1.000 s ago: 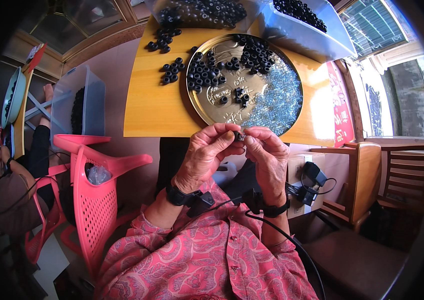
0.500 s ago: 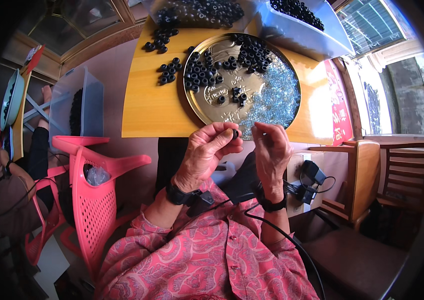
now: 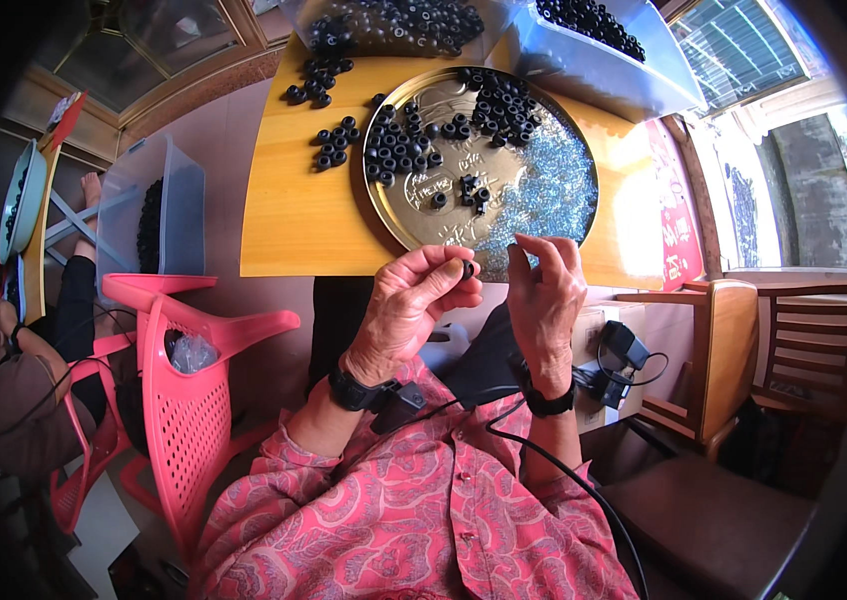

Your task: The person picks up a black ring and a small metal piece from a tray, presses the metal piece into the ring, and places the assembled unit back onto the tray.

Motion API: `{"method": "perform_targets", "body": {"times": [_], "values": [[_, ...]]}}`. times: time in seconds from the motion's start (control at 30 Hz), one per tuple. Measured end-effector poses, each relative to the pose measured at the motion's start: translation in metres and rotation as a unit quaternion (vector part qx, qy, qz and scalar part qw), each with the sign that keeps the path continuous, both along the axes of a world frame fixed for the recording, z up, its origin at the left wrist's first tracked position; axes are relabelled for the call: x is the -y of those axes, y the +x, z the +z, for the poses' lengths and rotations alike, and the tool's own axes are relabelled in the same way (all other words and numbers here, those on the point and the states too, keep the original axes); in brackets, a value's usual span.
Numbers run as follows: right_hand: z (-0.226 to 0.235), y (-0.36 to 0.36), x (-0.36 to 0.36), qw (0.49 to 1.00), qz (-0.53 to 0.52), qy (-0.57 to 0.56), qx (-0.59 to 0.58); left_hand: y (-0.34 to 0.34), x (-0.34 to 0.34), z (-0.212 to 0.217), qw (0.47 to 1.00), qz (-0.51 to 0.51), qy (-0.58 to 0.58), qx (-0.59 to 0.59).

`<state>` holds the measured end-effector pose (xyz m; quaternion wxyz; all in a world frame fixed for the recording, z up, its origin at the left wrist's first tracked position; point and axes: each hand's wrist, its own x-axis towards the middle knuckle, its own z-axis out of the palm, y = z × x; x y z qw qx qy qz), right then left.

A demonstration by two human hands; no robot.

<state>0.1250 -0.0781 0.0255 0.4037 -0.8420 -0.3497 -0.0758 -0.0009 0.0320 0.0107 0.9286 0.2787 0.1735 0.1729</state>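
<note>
At the near edge of the yellow wooden bench (image 3: 289, 225): left hand (image 3: 406, 305) pinching one small round black piece (image 3: 468, 270) between thumb and fingers, just near of a round gold-coloured metal tray (image 3: 412, 215). Right hand (image 3: 547, 312) apart from it, fingers bent by the tray's near right rim; cannot tell whether they grip anything. On tray: hollow black pieces (image 3: 402, 152) left and far, tiny clear bluish pieces (image 3: 549, 185) spread right. Far right, translucent plastic bin (image 3: 609, 88) with more black pieces.
</note>
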Motion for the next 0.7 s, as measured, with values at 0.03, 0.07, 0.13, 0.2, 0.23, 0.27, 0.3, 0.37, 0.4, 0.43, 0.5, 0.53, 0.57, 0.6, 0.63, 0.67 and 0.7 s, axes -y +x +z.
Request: {"method": "perform_targets", "body": {"times": [0.03, 0.07, 0.13, 0.2, 0.23, 0.27, 0.3, 0.37, 0.4, 0.43, 0.5, 0.53, 0.57, 0.6, 0.63, 0.67, 0.7], "values": [[-0.001, 0.001, -0.002, 1.000, 0.000, 0.000, 0.000, 0.000, 0.000, 0.000, 1.000, 0.000, 0.000, -0.002], [-0.002, 0.003, -0.005, 1.000, 0.010, -0.003, 0.011, 0.000, 0.000, 0.000, 1.000, 0.000, 0.000, -0.001], [-0.002, 0.005, -0.010, 1.000, 0.019, -0.006, 0.022, 0.000, 0.000, 0.000, 1.000, -0.001, -0.005, 0.002], [0.001, 0.004, -0.017, 0.998, 0.019, -0.055, 0.013, -0.001, 0.000, 0.000, 1.000, 0.000, -0.003, 0.000], [0.003, 0.003, -0.021, 0.998, 0.014, -0.060, 0.020, -0.001, 0.000, 0.000, 1.000, 0.000, -0.001, -0.003], [0.003, 0.004, -0.022, 0.998, 0.015, -0.060, 0.021, -0.001, -0.001, 0.000, 1.000, 0.002, -0.001, -0.003], [0.002, 0.005, -0.023, 0.996, 0.018, -0.080, 0.027, -0.002, -0.001, -0.001, 1.000, 0.001, -0.001, -0.003], [-0.001, 0.007, -0.024, 0.994, 0.021, -0.101, 0.035, -0.002, -0.002, -0.001, 1.000, 0.000, -0.002, -0.003], [-0.002, 0.008, -0.024, 0.996, 0.020, -0.080, 0.032, -0.002, -0.001, 0.000, 1.000, -0.002, -0.001, -0.001], [-0.003, 0.010, -0.023, 0.998, 0.018, -0.058, 0.029, -0.001, -0.001, 0.000, 1.000, -0.004, -0.001, 0.000], [0.006, 0.008, -0.020, 0.999, 0.028, -0.007, -0.042, -0.003, -0.002, -0.001, 1.000, -0.003, -0.003, 0.000], [0.009, 0.009, -0.018, 0.992, 0.035, 0.045, -0.112, -0.003, -0.002, -0.002, 1.000, -0.003, -0.004, 0.000], [0.004, 0.013, -0.016, 0.999, 0.015, 0.022, -0.025, -0.003, -0.002, -0.001, 1.000, -0.004, -0.005, 0.000], [0.001, 0.014, -0.014, 0.999, 0.014, 0.021, -0.025, -0.002, -0.002, -0.001, 1.000, -0.003, -0.003, 0.001], [0.000, 0.015, -0.011, 0.999, 0.023, 0.025, -0.029, -0.002, -0.001, -0.001, 1.000, -0.003, -0.001, 0.002], [-0.002, 0.017, -0.010, 0.999, 0.033, 0.030, -0.031, -0.001, -0.001, -0.001, 1.000, -0.004, -0.001, 0.002], [-0.003, 0.017, -0.007, 0.991, 0.027, 0.050, -0.123, -0.001, -0.001, -0.001, 1.000, -0.004, -0.002, 0.000]]}}
